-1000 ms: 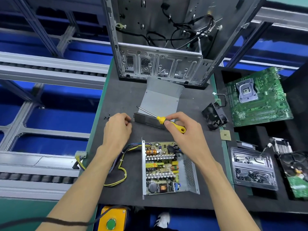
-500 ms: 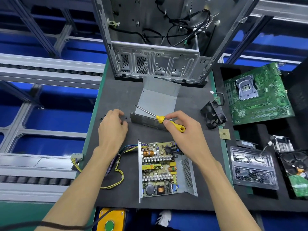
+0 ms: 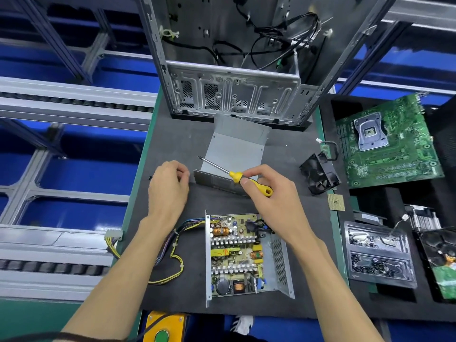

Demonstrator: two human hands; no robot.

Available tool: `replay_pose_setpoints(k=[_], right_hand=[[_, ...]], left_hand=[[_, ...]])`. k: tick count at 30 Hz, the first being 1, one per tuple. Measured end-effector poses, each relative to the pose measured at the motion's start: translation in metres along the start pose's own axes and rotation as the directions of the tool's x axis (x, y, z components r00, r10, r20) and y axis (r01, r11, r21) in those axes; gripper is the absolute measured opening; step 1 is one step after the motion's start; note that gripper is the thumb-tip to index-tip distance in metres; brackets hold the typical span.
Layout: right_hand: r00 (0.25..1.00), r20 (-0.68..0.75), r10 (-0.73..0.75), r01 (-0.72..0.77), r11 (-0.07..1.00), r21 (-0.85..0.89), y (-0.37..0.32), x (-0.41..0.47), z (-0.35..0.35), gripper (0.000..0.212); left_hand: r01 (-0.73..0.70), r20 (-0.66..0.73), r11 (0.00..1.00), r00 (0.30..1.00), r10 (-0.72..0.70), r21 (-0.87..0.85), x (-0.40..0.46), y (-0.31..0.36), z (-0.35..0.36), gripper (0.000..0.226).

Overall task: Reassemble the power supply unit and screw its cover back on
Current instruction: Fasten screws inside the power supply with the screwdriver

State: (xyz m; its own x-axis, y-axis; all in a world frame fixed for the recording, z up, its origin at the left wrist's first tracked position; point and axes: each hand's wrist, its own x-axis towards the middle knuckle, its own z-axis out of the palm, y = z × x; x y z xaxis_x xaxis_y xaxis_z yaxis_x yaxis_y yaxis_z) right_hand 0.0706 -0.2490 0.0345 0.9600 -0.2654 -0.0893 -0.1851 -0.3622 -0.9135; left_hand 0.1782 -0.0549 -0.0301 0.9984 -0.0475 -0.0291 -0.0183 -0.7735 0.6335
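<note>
Both hands (image 3: 168, 186) (image 3: 269, 193) curled, right gripping screwdriver (image 3: 237, 177).

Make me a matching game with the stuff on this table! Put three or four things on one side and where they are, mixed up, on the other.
Things:
1. screwdriver
2. power supply
3. cover
4. fan

Places:
A. lying open between the person's two arms
B. at the right edge of the dark mat, next to the green board
C. held in the right hand
D. just in front of the computer case

Pairs: 1-C, 2-A, 3-D, 4-B
</note>
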Motion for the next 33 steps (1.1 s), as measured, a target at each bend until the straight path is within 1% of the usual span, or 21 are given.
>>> replay_pose_setpoints(k=[2,3,5,7,8,9,14,19,21,23,28,33], right_hand=[[1.0,-0.005,0.002,-0.002,1.0,-0.001,0.0,-0.001,0.0,0.004],[1.0,-0.008,0.001,-0.001,1.0,-0.002,-0.001,-0.002,-0.001,0.005],[1.0,-0.006,-0.005,0.005,1.0,0.007,-0.002,-0.004,-0.001,0.005],[1.0,0.003,-0.021,0.021,1.0,0.018,-0.003,-0.007,-0.002,0.005],[1.0,0.005,-0.029,0.029,0.999,0.021,-0.003,-0.009,-0.003,0.006],[0.999,0.005,-0.036,0.036,0.999,0.025,-0.004,-0.011,-0.004,0.006],[0.997,0.015,-0.07,0.069,0.996,0.064,-0.008,-0.024,-0.014,0.005],[0.995,0.017,-0.101,0.098,0.99,0.097,-0.006,-0.04,-0.028,0.009],[0.993,0.011,-0.113,0.112,0.988,0.106,-0.004,-0.047,-0.033,0.008],[0.993,0.009,-0.121,0.119,0.986,0.113,-0.003,-0.052,-0.038,0.006],[0.991,0.009,-0.134,0.132,0.986,0.101,-0.001,-0.064,-0.052,0.007],[0.987,0.022,-0.157,0.154,0.984,0.088,0.001,-0.071,-0.066,0.009]], left_hand=[[0.06,-0.023,0.973,0.997,-0.067,-0.222,-0.001,0.004,-0.008,0.005],[0.088,-0.027,0.933,0.994,-0.104,-0.348,-0.002,0.007,-0.012,0.006],[0.146,0.005,0.8,0.984,-0.176,-0.581,-0.005,0.016,-0.022,0.009],[0.211,0.091,0.611,0.971,-0.221,-0.763,-0.009,0.026,-0.031,0.01],[0.233,0.129,0.534,0.966,-0.224,-0.813,-0.011,0.03,-0.035,0.01],[0.245,0.157,0.484,0.964,-0.215,-0.84,-0.014,0.034,-0.039,0.01],[0.285,0.278,0.371,0.958,-0.075,-0.884,-0.031,0.043,-0.049,0.017],[0.316,0.33,0.343,0.944,-0.018,-0.885,-0.052,0.053,-0.053,0.017],[0.324,0.345,0.321,0.939,0.008,-0.89,-0.06,0.057,-0.055,0.017],[0.322,0.348,0.322,0.937,0.025,-0.89,-0.067,0.062,-0.055,0.016],[0.26,0.306,0.413,0.951,0.049,-0.873,-0.079,0.071,-0.057,0.015],[0.214,0.302,0.505,0.948,0.098,-0.836,-0.087,0.077,-0.059,0.014]])
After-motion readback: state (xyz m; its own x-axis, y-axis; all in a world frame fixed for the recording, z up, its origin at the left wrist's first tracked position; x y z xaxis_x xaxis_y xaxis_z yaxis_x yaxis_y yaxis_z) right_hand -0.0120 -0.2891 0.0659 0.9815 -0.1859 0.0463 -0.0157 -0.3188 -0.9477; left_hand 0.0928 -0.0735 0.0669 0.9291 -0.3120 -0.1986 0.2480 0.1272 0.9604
